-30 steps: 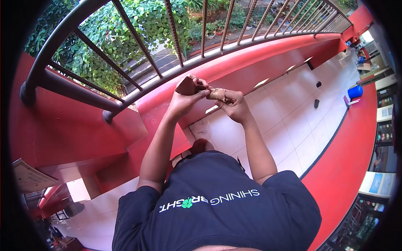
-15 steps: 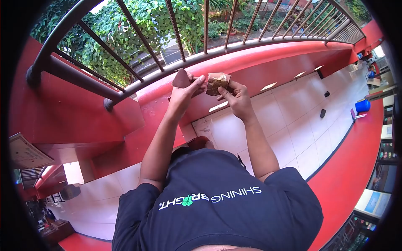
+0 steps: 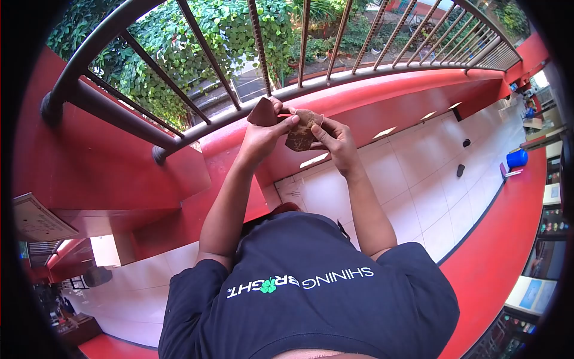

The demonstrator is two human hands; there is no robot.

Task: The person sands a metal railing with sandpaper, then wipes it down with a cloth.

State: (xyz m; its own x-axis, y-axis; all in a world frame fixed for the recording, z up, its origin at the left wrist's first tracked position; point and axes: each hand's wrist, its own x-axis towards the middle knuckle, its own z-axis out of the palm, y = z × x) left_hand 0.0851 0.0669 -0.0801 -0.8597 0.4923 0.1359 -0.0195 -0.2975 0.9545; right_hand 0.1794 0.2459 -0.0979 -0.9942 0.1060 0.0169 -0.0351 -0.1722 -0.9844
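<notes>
A flat brown piece with a rough, lighter patch (image 3: 301,136) is pinched between the thumb and fingers of my right hand (image 3: 336,143). My left hand (image 3: 266,134) has its fingers closed round a smooth, reddish-brown pointed piece (image 3: 262,113), which stands up at its outer side. The left thumb and fingertips also touch the left edge of the rough piece. Both hands are close together, just in front of the railing. What the pieces are made of cannot be made out.
A metal railing (image 3: 218,78) runs above a red ledge (image 3: 382,85), with green plants behind it. Tiled floor (image 3: 382,173) lies below. At the right, a blue container (image 3: 517,158) stands by a red surface (image 3: 508,233). Two dark objects lie on the floor.
The rough piece has turned and tilted, so more of its brown face shows. My left hand has come nearer and now touches its edge; the smooth piece has shifted slightly right.
</notes>
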